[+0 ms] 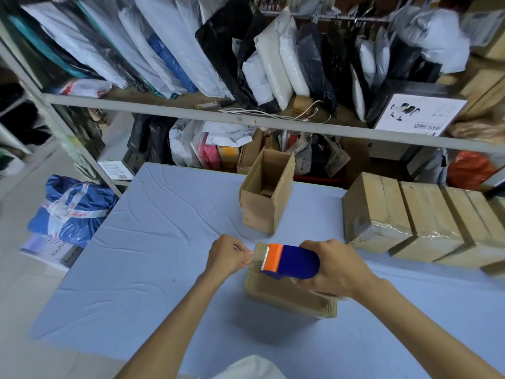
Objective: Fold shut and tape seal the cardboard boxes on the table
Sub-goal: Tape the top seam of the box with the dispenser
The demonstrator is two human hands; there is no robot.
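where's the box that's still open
In the head view, the open box stands upright mid-table, beyond both hands, left of the row of taped boxes on the right.

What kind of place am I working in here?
Probably a small packing or shipping stockroom: shelves crammed with bagged goods, sealed boxes lined up on the table, and a tape dispenser in hand.
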